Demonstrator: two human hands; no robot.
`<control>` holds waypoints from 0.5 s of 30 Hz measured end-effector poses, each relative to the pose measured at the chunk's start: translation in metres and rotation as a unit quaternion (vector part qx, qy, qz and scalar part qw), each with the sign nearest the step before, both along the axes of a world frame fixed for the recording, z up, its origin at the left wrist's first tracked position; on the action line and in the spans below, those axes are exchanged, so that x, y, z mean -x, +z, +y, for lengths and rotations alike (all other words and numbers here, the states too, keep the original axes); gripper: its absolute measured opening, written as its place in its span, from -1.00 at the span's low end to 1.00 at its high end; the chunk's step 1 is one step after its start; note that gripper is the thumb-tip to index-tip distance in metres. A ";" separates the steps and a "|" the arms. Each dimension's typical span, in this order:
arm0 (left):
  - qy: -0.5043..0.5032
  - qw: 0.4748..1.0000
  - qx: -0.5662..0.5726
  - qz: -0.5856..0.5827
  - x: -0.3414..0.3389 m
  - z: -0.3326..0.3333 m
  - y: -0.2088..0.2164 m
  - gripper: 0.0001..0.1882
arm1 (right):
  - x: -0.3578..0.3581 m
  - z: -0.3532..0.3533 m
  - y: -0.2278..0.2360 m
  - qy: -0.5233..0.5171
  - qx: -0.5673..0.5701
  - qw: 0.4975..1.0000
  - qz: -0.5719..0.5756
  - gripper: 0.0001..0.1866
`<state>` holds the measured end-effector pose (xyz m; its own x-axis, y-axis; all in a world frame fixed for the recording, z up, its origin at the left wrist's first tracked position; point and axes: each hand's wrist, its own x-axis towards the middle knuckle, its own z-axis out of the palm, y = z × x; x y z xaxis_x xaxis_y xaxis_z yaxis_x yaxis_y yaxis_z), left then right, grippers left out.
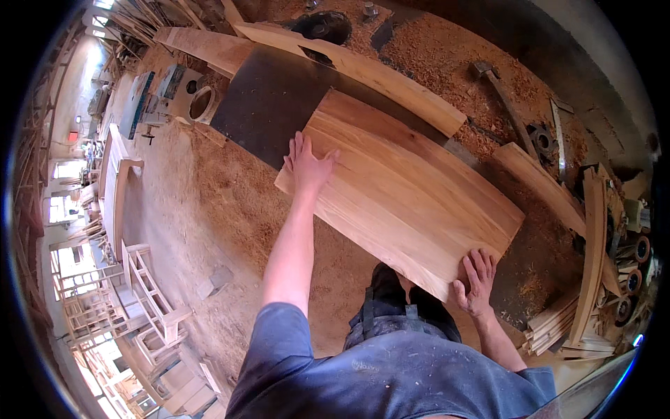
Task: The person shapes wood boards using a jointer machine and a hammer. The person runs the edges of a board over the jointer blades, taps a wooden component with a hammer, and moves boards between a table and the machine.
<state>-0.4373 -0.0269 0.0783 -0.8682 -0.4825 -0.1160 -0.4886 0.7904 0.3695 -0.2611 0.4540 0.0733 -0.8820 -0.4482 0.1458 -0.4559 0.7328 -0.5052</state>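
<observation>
A wide wooden panel [412,188], its grain running lengthwise in lighter and darker bands, lies flat in front of me. It rests on the dark flat bed [262,101] of what looks like a woodworking machine, and its near edge overhangs toward my body. Near the panel's left end, my left hand [310,166] presses on top with its fingers spread. At the near right corner, my right hand [478,281] lies on the panel with fingers stretched out and thumb apart. Behind the panel runs a long wooden board [370,73] along the bed. The panel's underside is hidden.
Wood shavings cover the surface behind, where a hammer-like tool [499,98] lies. Boards [592,258] and a stack of strips [551,325] stand on the right. Wooden frames [150,293] and a long bench-like piece [115,188] occupy the left floor.
</observation>
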 end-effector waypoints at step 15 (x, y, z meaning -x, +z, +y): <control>-0.033 0.999 0.015 0.019 0.071 0.016 -0.015 -0.08 | 0.006 -0.013 -0.002 -0.107 0.028 0.994 -0.019 -0.35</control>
<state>-0.5079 -0.0108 0.0638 -0.9020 -0.4265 -0.0678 -0.4205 0.8318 0.3624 -0.2675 0.4410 0.0717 -0.9616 -0.2415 0.1307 -0.2725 0.7810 -0.5619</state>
